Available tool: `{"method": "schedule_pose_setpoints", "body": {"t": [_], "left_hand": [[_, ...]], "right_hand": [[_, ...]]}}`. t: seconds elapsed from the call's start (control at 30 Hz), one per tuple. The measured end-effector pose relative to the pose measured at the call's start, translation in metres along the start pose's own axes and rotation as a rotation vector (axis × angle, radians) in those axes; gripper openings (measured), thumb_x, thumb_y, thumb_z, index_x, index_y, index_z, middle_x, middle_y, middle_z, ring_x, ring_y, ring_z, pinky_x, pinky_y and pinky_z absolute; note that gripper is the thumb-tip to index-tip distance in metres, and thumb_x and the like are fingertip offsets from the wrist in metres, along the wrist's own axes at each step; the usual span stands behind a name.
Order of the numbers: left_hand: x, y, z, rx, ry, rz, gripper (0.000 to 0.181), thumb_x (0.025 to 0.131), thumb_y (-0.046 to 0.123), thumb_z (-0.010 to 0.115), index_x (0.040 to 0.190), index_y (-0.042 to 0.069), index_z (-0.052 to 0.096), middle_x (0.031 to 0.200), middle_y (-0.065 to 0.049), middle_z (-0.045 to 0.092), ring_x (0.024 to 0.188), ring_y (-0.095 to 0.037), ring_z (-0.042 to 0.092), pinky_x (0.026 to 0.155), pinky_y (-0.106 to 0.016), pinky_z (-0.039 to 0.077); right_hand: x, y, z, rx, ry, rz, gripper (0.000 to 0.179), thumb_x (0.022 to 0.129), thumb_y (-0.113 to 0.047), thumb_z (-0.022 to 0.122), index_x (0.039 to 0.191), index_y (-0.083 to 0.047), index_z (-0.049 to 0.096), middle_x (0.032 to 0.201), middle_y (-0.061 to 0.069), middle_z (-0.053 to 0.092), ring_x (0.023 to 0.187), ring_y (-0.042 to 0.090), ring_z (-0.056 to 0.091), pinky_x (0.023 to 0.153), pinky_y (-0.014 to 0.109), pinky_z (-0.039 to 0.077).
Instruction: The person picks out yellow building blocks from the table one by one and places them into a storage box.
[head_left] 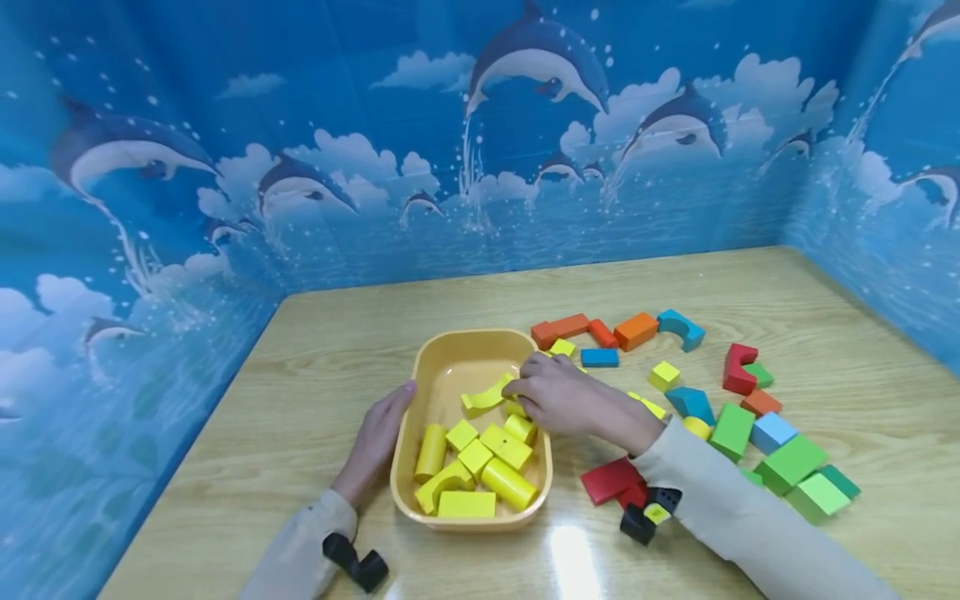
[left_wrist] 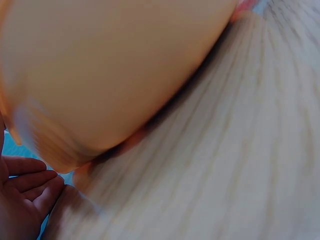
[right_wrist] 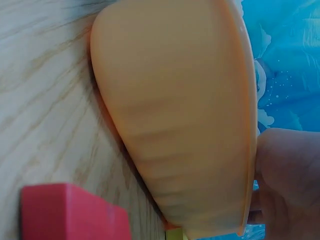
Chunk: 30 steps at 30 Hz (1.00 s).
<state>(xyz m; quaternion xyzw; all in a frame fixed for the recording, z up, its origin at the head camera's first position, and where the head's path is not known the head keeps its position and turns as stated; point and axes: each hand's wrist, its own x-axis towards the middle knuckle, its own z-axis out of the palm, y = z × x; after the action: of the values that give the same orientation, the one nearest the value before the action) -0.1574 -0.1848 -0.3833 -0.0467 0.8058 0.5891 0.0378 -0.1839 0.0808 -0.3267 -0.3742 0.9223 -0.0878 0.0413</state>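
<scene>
A tan plastic bin (head_left: 429, 358) with yellow wooden blocks in it stands on the table. My left hand (head_left: 381, 433) holds its left rim, thumb on the edge; in the left wrist view the fingers (left_wrist: 32, 180) lie against the outer wall. Reaching over the right rim, my right hand (head_left: 558, 393) pinches the end of a yellow arch block (head_left: 483, 397) inside the bin. Its fingertips partly cover that end. Below the arch lie several yellow cylinders, such as one cylinder (head_left: 431, 452), plus cubes and another arch (head_left: 444, 487).
Right of the bin, loose blocks are scattered: a blue arch (head_left: 682, 327), an orange block (head_left: 636, 331), a red arch (head_left: 739, 369), a yellow cube (head_left: 664, 376), green blocks (head_left: 792, 463). Red blocks (head_left: 611, 480) lie below my right forearm. A dolphin-print curtain (head_left: 360, 100) encloses the table.
</scene>
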Motion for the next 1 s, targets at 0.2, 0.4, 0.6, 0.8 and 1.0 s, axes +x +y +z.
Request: {"method": "schedule_pose_setpoints", "body": {"t": [0.2,0.4,0.6,0.8,1.0], "left_hand": [[0.001,0.000,0.001,0.026,0.017,0.024,0.062,0.102,0.047,0.038,0.139,-0.003,0.047,0.133,-0.024,0.055,0.118,-0.035,0.057,0.100,-0.044,0.048],[-0.001,0.002,0.001,0.023,0.012,0.030,0.063,0.102,0.046,0.039,0.139,-0.004,0.046,0.134,-0.024,0.054,0.119,-0.035,0.056,0.101,-0.045,0.047],[-0.002,0.001,0.000,0.021,0.018,0.031,0.062,0.102,0.046,0.039,0.138,-0.004,0.047,0.131,-0.024,0.056,0.116,-0.035,0.058,0.099,-0.044,0.048],[-0.001,-0.001,0.001,-0.004,0.029,0.023,0.060,0.102,0.046,0.040,0.136,-0.003,0.051,0.125,-0.024,0.060,0.110,-0.031,0.061,0.095,-0.041,0.052],[0.000,-0.001,0.001,-0.004,0.022,0.016,0.060,0.102,0.047,0.039,0.136,-0.002,0.051,0.125,-0.024,0.060,0.110,-0.030,0.061,0.095,-0.041,0.051]], "right_hand": [[0.004,0.000,-0.001,-0.016,-0.028,0.016,0.029,0.099,-0.016,0.051,0.124,-0.007,0.064,0.124,0.013,0.058,0.122,0.031,0.045,0.099,0.054,0.041],[0.008,0.002,0.001,0.041,0.014,0.020,0.030,0.099,-0.018,0.053,0.126,-0.010,0.062,0.130,0.013,0.052,0.123,0.031,0.043,0.099,0.052,0.042],[0.015,-0.003,0.001,-0.009,-0.032,0.022,0.041,0.098,-0.012,0.047,0.138,-0.022,0.053,0.144,0.009,0.044,0.135,0.033,0.032,0.110,0.065,0.016],[0.023,-0.010,0.000,-0.083,-0.147,0.061,0.056,0.093,-0.004,0.051,0.142,-0.031,0.049,0.146,0.002,0.044,0.137,0.028,0.030,0.113,0.066,0.006],[0.024,-0.011,0.003,-0.085,-0.159,0.074,0.055,0.090,0.000,0.052,0.133,-0.034,0.058,0.140,-0.001,0.049,0.129,0.025,0.037,0.112,0.068,0.010]]}}
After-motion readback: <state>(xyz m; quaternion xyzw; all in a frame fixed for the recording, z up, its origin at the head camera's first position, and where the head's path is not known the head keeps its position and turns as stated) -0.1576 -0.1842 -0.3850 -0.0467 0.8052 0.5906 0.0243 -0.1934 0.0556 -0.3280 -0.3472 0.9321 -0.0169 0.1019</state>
